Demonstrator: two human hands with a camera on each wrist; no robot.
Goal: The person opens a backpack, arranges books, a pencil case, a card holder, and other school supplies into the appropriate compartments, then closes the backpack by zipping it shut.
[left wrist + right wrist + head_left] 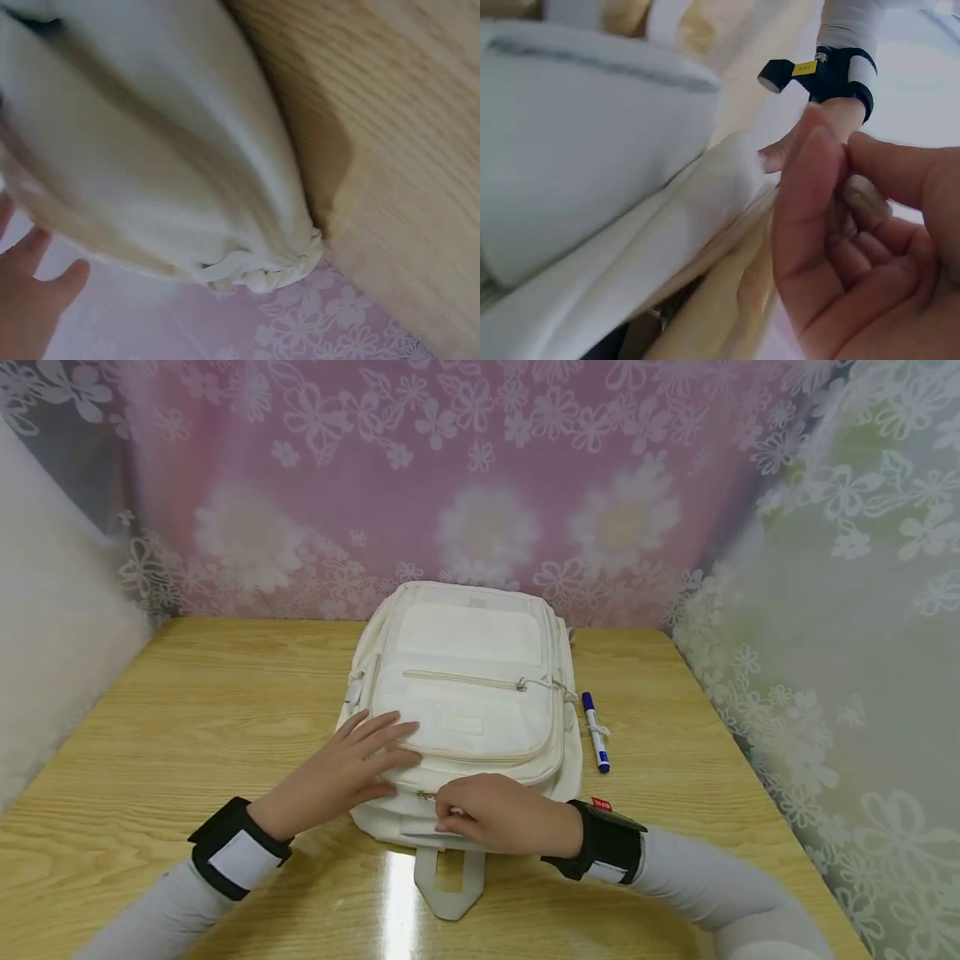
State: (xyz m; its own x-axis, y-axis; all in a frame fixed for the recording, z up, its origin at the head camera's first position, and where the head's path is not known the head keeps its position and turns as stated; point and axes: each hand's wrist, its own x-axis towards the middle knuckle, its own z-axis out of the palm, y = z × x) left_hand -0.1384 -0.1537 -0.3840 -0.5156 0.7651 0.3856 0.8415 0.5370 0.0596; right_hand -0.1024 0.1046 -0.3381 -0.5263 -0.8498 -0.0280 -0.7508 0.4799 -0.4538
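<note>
A cream backpack (465, 635) lies on its back, with its grey top handle (450, 906) toward me. My left hand (352, 772) rests on its left front with spread, straight fingers; in the left wrist view, only part of that hand (34, 289) shows beside the cream fabric (150, 150). At the near end of the bag, my right hand (498, 814) pinches a zipper pull with curled fingers, just right of the metal slider (426, 795). In the right wrist view the thumb and forefinger of the right hand (862, 247) meet, and the pull is mostly hidden.
A blue-and-white marker (596, 732) lies on the wooden table (247, 693) to the right of the backpack. Another zipper (465, 678) crosses the front pocket, with a cord on its slider. Floral curtains (480, 460) hang behind the table and at its right side.
</note>
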